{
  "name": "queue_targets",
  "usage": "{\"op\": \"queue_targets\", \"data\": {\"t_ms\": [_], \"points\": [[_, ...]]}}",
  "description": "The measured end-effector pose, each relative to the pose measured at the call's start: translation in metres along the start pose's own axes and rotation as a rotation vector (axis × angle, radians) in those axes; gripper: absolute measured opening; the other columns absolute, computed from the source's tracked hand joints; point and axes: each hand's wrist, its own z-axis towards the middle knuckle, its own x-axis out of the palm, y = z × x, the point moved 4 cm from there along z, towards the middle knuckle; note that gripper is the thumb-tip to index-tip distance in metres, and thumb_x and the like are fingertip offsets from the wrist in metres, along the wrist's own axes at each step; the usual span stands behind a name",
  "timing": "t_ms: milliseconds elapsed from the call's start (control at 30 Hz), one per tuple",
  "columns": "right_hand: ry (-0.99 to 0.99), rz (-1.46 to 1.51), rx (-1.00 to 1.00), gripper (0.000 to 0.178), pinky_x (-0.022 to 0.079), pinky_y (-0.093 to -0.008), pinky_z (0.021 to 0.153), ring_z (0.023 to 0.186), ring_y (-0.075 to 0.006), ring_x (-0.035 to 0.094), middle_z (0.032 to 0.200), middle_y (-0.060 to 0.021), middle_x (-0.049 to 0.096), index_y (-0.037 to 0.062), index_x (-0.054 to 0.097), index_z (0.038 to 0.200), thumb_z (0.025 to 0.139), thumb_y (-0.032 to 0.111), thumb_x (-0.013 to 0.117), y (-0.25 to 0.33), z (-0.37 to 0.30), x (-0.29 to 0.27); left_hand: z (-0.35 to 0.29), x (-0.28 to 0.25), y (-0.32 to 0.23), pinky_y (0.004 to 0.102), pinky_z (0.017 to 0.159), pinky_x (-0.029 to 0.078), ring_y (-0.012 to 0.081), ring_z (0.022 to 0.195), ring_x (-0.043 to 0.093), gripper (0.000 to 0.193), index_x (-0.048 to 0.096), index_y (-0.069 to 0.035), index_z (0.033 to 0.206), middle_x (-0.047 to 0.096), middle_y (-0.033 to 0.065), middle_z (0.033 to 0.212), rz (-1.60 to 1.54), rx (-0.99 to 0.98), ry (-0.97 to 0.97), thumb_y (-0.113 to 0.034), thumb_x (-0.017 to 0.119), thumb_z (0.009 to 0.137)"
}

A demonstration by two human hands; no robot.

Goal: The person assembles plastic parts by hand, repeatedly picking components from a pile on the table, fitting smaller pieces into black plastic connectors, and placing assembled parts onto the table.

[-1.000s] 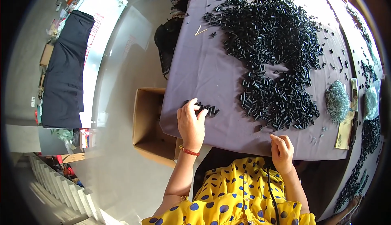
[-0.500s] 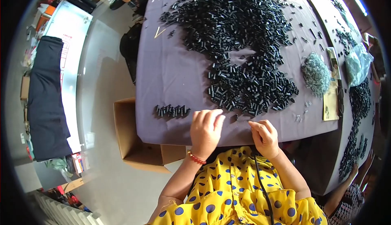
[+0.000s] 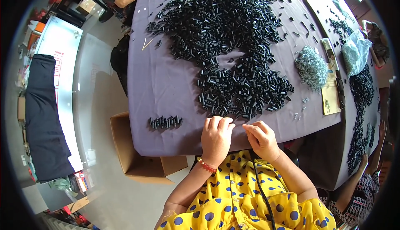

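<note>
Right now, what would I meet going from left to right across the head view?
Dark cloth → short row of black pieces → left hand → right hand → grey pile → plastic bag.

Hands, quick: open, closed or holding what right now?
Left hand: fingers curled by the black pile, grip hidden; can't tell.
Right hand: closed in a pinch; can't tell whether it holds anything.
</note>
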Motion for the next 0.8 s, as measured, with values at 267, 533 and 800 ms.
{"op": "queue_targets", "data": {"t_ms": [267,533,800], "points": [[-0.029,-0.515,-0.009,0.052,0.045,-0.0356,0.075,0.085,-0.0199,0.057,0.091,-0.0044,0.055,-0.0006,0.060,0.133,0.083,0.008,0.068,0.007,0.023,0.007,0.003,0.004,-0.005,0.0424,0.085,0.049,0.0316,0.093,0.059,0.021,0.067,-0.010,0.102,0.063,0.0079,0.096,-0.001,-0.041,0.047,-0.013,0.076,0.084],[0.052,-0.462,-0.071,0.054,0.048,-0.0370,0.081,0.091,-0.0253,0.059,0.102,-0.0100,0.058,0.0006,0.061,0.132,0.078,0.001,0.064,0.005,0.007,0.001,0.010,0.005,-0.003,0.0403,0.084,0.051,0.0302,0.091,0.060,0.021,0.064,-0.009,0.104,0.061,0.0090,0.097,0.023,-0.013,0.044,-0.013,0.074,0.086],[-0.028,-0.328,-0.053,0.042,0.053,-0.0384,0.075,0.084,-0.0288,0.062,0.095,-0.0117,0.061,0.0007,0.067,0.116,0.074,-0.005,0.067,0.008,-0.008,-0.005,0.028,0.010,-0.012,0.0405,0.080,0.052,0.0285,0.088,0.060,0.022,0.071,-0.011,0.110,0.061,0.0074,0.092,-0.016,0.017,0.000,-0.013,0.073,0.088]]}}
